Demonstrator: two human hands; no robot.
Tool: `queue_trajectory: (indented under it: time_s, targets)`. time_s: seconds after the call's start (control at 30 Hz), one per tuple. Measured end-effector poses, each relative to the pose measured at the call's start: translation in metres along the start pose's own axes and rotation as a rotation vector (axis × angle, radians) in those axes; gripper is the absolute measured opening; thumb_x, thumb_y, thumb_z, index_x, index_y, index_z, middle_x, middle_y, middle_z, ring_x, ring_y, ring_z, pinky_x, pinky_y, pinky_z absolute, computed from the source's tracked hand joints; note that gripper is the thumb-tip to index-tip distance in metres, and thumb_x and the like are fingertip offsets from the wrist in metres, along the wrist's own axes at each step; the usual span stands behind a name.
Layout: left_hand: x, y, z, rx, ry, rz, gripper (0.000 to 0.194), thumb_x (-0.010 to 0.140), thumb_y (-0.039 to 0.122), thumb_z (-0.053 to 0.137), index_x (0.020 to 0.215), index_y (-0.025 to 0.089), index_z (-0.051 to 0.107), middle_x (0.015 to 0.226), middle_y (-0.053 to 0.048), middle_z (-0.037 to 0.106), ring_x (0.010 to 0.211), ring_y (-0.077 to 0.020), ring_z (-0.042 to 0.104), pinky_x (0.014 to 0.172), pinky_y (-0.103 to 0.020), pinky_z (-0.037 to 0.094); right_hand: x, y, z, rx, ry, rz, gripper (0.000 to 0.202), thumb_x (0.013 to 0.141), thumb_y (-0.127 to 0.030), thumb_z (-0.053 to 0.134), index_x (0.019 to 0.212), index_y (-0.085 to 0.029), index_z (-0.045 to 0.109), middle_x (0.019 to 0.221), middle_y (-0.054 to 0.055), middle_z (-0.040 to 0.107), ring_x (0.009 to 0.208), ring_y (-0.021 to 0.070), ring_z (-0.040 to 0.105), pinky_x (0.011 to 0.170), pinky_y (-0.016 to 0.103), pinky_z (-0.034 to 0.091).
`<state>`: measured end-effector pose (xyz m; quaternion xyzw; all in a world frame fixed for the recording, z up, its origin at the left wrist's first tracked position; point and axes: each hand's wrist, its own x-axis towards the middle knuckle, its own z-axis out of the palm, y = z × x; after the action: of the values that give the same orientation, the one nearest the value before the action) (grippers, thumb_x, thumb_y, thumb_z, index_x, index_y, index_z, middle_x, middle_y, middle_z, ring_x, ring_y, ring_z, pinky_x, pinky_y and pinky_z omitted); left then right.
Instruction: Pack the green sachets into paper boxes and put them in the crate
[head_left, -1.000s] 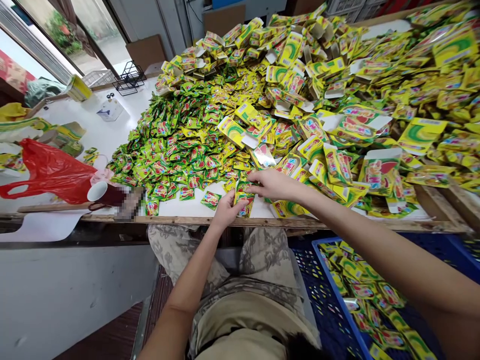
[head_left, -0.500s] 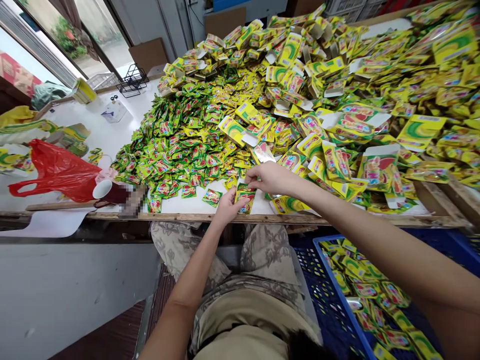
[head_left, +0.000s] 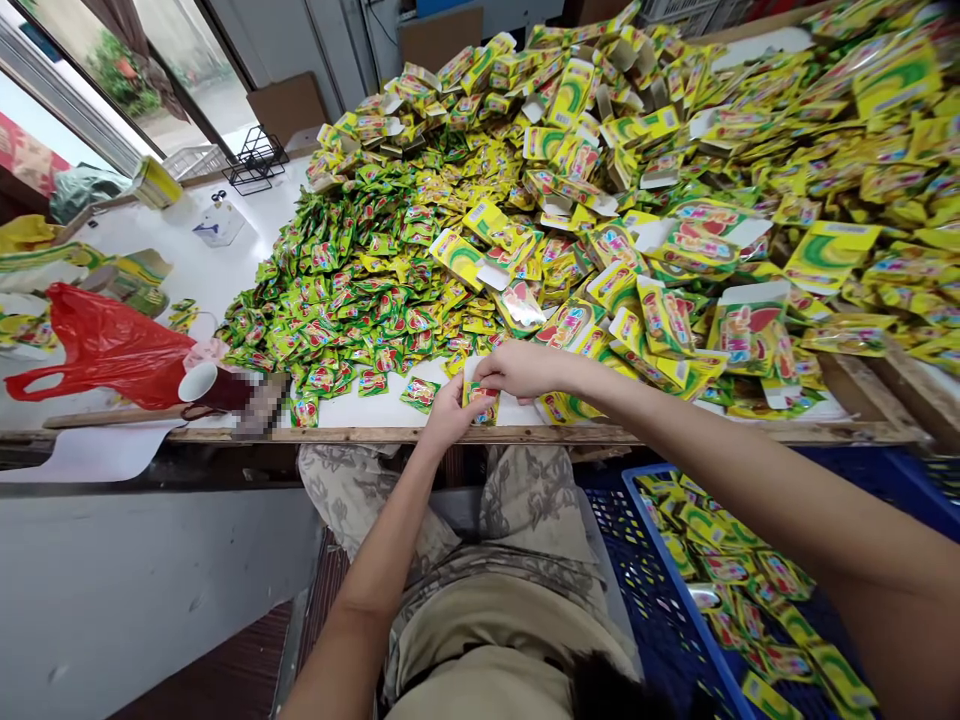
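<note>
Near the table's front edge, my left hand (head_left: 450, 414) grips a small yellow-green box (head_left: 484, 408) by its lower left side. My right hand (head_left: 517, 370) is at the top of the same box, fingers bent together over its opening; what they pinch is hidden. A white flap shows at the box's top left. Just left of my left hand lies a single green packet (head_left: 420, 393). Beyond my hands spreads a heap of small green packets (head_left: 352, 300), and to the right are piled yellow boxes (head_left: 664, 315), several with open flaps.
A red plastic bag (head_left: 112, 345) and a dark mug (head_left: 214, 387) stand on the left of the table. Farther back are a black wire rack (head_left: 256, 160) and a small clear box (head_left: 219, 222). Below right, a blue crate (head_left: 679, 580) holds filled-looking yellow boxes.
My right hand has moved slightly left and lower over the box, and the green contents seen at its top are now covered. The whole view has shifted a little.
</note>
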<state>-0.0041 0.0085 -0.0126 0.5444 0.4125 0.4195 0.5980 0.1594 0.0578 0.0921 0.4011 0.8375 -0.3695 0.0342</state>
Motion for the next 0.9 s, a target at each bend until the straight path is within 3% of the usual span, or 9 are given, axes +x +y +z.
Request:
queue_trajectory:
  time_s: [0.13,0.23,0.4,0.53,0.67,0.8,0.9]
  targets:
    - [0.001,-0.003,-0.002,0.05,-0.004,0.009,0.046,0.07,0.038,0.075,0.106,0.014,0.059,0.096,-0.004,0.065,0.087,-0.016,0.058,0.079,-0.026,0.046,0.0,0.006,0.006,0.185,0.121,-0.003,0.013,0.079,-0.021,0.056,0.077,-0.02,0.069,0.057,-0.004,0.063,0.043,0.0098,0.056,0.053,0.022,0.039]
    - [0.002,-0.006,-0.004,0.078,-0.003,0.003,0.043,0.069,0.038,0.075,0.102,0.014,0.059,0.087,-0.002,0.064,0.077,-0.0137,0.056,0.072,-0.024,0.046,-0.002,0.011,0.01,0.285,0.121,-0.019,0.011,0.077,-0.022,0.06,0.081,-0.02,0.07,0.059,-0.004,0.064,0.042,0.0095,0.056,0.05,0.022,0.04]
    - [0.004,-0.006,-0.003,0.188,0.098,0.004,0.036,0.068,0.036,0.076,0.092,0.014,0.061,0.078,-0.001,0.063,0.072,-0.0141,0.055,0.068,-0.025,0.046,-0.003,0.022,0.023,0.471,0.181,-0.018,0.017,0.079,-0.03,0.061,0.091,-0.022,0.07,0.067,-0.002,0.068,0.045,0.0096,0.058,0.049,0.022,0.043]
    - [0.003,-0.002,-0.003,0.237,0.09,-0.012,0.043,0.064,0.032,0.079,0.1,0.016,0.062,0.085,-0.002,0.066,0.078,-0.0164,0.058,0.073,-0.027,0.047,-0.003,0.029,0.036,0.517,0.379,-0.019,0.019,0.081,-0.033,0.058,0.09,-0.022,0.07,0.064,-0.002,0.067,0.048,0.0098,0.06,0.053,0.022,0.044]
    - [0.005,-0.002,-0.005,0.26,0.081,-0.085,0.05,0.055,0.028,0.084,0.098,0.014,0.062,0.087,-0.003,0.068,0.079,-0.0175,0.06,0.075,-0.029,0.049,-0.008,0.028,0.043,0.56,0.434,-0.074,0.018,0.079,-0.031,0.057,0.086,-0.018,0.069,0.069,0.0,0.068,0.05,0.0105,0.06,0.05,0.022,0.043]
    - [0.006,-0.002,-0.003,0.154,0.074,-0.101,0.056,0.056,0.031,0.083,0.104,0.014,0.06,0.094,-0.005,0.069,0.084,-0.0186,0.062,0.079,-0.031,0.049,-0.015,0.029,0.05,0.663,0.581,-0.063,0.021,0.078,-0.033,0.058,0.09,-0.018,0.067,0.069,0.001,0.067,0.051,0.0117,0.06,0.049,0.022,0.044]
    - [0.007,0.001,0.0,0.06,0.031,-0.082,0.055,0.058,0.034,0.082,0.105,0.014,0.06,0.099,-0.006,0.069,0.089,-0.0193,0.063,0.084,-0.032,0.049,-0.02,0.03,0.059,0.752,0.613,-0.049,0.021,0.076,-0.034,0.06,0.088,-0.018,0.066,0.07,0.001,0.067,0.051,0.0119,0.06,0.05,0.023,0.046]
